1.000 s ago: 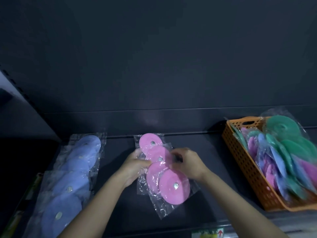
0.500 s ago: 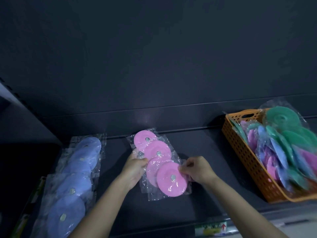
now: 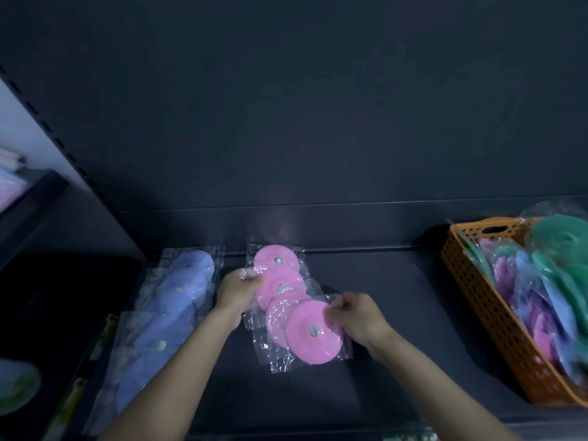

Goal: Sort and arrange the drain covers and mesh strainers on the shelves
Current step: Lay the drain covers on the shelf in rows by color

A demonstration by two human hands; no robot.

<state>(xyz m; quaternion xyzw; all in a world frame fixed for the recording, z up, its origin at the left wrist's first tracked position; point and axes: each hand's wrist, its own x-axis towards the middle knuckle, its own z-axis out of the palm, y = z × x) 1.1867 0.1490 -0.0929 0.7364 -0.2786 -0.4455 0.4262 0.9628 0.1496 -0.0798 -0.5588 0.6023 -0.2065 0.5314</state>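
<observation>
Several pink drain covers in clear plastic bags lie in an overlapping row on the dark shelf, running from the back toward the front. My left hand pinches the left edge of the bag of the second pink cover. My right hand pinches the right edge of the front cover's bag. A row of bagged blue drain covers lies to the left of the pink ones.
An orange perforated basket at the right holds mixed green, blue and pink bagged covers. A slotted shelf upright rises at the left, with a neighbouring shelf beyond it. Bare shelf lies between the pink row and the basket.
Both hands slid the pink covers into a straighter overlapping row. My right hand moved from the row's middle to the front cover's right edge. The view shifted slightly.
</observation>
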